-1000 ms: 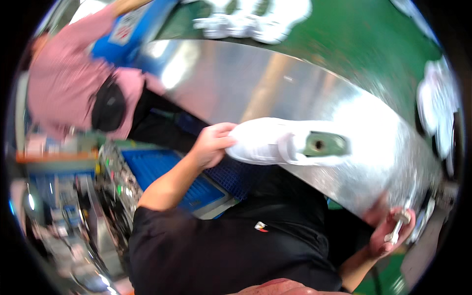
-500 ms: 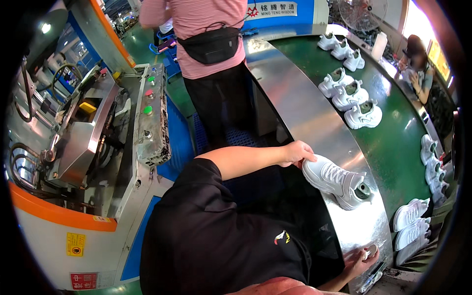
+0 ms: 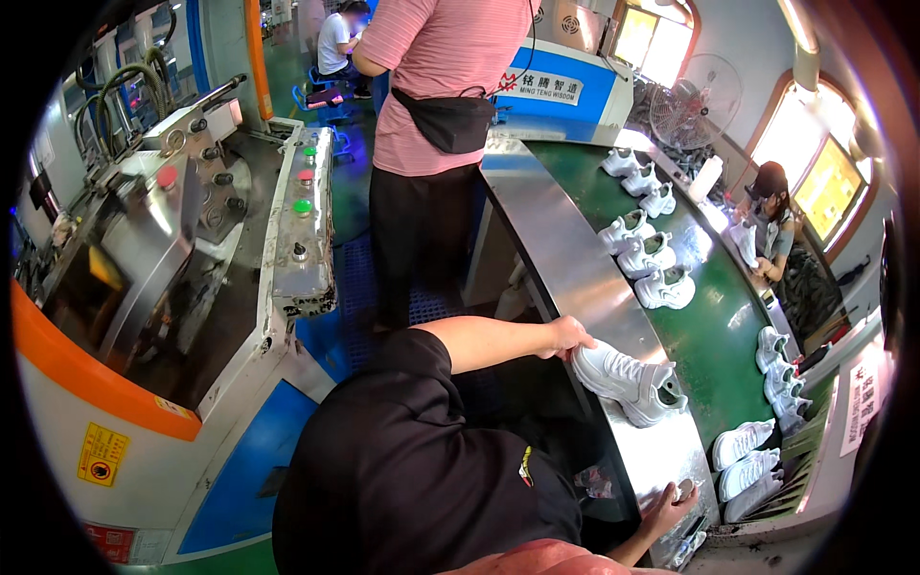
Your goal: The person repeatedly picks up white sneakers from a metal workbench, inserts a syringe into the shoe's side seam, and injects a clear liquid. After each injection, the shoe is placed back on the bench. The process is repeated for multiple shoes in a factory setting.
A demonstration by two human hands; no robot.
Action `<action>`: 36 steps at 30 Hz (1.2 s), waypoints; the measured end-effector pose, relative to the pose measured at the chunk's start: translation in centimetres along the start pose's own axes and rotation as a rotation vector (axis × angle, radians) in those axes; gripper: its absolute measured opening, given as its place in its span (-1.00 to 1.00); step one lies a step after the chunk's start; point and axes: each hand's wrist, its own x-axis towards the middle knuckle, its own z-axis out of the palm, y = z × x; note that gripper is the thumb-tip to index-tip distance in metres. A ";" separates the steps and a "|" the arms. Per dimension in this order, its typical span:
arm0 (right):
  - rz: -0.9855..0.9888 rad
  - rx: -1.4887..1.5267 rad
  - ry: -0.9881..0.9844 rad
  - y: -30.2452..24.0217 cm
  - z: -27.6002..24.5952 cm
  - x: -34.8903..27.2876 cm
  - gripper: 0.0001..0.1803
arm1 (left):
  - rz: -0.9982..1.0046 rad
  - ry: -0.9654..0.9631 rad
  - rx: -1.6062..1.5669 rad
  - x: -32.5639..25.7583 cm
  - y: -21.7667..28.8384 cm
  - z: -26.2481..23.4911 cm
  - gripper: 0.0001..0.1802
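A white sneaker (image 3: 628, 381) rests on the metal ledge with its toe toward me. My left hand (image 3: 572, 337) is closed on the toe, thumb and fingers pinching it. Lower down, over the same ledge, my right hand (image 3: 661, 513) curls around a small pale rounded piece (image 3: 684, 490) whose kind I cannot make out. Beside that hand lie small dark and clear items (image 3: 688, 548) at the ledge's end.
The metal ledge (image 3: 565, 249) borders a green conveyor (image 3: 704, 355) carrying several white sneakers (image 3: 644, 257). A machine with a button panel (image 3: 305, 225) stands at left. A person in a pink shirt (image 3: 436, 77) stands ahead; another person (image 3: 770, 225) sits across the conveyor with a shoe.
My view has swung, shifting the ledge and sneakers leftward in the picture. My left hand keeps its hold on the sneaker's toe. A metal part of the left machine has shifted and looks blurred.
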 end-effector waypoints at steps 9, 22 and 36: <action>-0.119 -0.075 -0.009 0.8 -0.7 0.0 -0.40 | -0.019 -0.076 -0.099 -2.8 -0.6 1.7 -0.73; -0.190 -0.203 0.054 2.1 -1.2 0.8 -0.35 | -0.145 -0.345 -0.299 -7.4 -2.5 6.4 -0.69; -0.038 -0.005 -0.003 -0.9 -0.8 -1.1 -0.37 | -0.230 -0.463 -0.411 -6.8 -2.8 8.1 -0.66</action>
